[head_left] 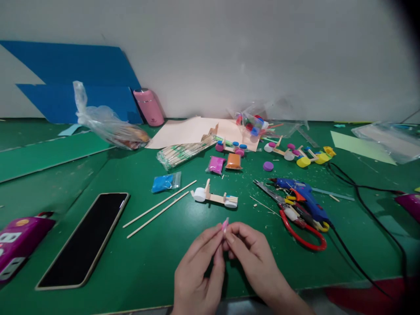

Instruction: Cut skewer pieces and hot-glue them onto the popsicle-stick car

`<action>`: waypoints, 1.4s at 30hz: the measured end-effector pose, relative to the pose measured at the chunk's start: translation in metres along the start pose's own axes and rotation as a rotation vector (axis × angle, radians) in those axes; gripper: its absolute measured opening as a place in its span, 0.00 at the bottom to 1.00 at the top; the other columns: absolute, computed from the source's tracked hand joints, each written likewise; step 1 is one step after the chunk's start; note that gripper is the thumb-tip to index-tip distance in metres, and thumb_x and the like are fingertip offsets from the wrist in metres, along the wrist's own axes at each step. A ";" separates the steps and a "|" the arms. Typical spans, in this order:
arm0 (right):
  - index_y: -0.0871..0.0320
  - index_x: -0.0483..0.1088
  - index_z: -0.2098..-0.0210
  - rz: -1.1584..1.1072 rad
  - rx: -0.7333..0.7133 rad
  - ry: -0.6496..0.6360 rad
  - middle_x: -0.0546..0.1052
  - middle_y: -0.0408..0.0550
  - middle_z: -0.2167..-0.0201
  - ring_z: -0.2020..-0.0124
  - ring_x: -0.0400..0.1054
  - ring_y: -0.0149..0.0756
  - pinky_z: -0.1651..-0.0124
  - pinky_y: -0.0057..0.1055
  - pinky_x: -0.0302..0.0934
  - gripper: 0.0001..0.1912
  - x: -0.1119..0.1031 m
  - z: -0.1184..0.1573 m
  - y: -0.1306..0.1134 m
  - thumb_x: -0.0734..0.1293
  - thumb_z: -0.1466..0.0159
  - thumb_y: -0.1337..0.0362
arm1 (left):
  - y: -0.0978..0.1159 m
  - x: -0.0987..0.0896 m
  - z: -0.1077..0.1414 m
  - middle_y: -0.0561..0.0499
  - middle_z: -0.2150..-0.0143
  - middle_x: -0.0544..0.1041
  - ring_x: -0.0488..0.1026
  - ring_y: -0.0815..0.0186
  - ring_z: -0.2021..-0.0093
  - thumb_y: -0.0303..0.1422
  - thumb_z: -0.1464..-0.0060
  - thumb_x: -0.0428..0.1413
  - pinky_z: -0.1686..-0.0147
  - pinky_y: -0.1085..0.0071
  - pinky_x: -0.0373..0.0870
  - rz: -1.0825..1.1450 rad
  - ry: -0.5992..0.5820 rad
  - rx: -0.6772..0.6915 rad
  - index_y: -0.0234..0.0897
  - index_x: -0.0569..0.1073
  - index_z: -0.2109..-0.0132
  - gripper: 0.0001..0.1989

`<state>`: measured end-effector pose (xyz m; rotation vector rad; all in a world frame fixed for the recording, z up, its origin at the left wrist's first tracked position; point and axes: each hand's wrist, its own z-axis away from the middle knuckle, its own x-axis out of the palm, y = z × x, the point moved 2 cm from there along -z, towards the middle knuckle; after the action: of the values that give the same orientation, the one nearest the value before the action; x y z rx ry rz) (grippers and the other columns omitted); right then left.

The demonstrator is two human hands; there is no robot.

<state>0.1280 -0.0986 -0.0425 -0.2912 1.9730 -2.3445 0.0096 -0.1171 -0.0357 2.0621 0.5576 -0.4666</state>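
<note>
Close to the table's front edge, my left hand (pixel 201 262) and my right hand (pixel 251 251) meet fingertip to fingertip. Both pinch a small pink piece (pixel 225 225); only its tip shows, and the fingers cover the rest. Just beyond them stands a small wooden stick car (pixel 215 197) with white wheels and an upright stick. Two thin wooden sticks (pixel 160 203) lie to its left, below a packet of blue clay (pixel 166 182). Behind the car are a magenta packet (pixel 215 164) and an orange packet (pixel 233 161).
Scissors (pixel 303 232) and a blue glue gun (pixel 300 192) lie at right, its cord trailing forward. A phone (pixel 83 240) and a purple power strip (pixel 21 245) are left. Finished-looking cars (pixel 278 150), bagged sticks (pixel 187 152) and a pink bottle (pixel 149 107) sit behind.
</note>
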 end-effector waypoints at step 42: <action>0.58 0.60 0.74 0.406 -0.187 0.012 0.65 0.40 0.78 0.76 0.58 0.28 0.73 0.23 0.52 0.10 0.004 0.001 -0.002 0.55 0.37 0.65 | -0.002 -0.009 -0.028 0.48 0.69 0.75 0.73 0.66 0.68 0.28 0.53 0.54 0.67 0.72 0.70 0.293 -0.191 -0.436 0.34 0.73 0.71 0.04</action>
<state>0.1243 -0.1003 -0.0401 0.1083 2.0284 -1.9226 0.0041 -0.0946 -0.0179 1.6242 0.2117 -0.3290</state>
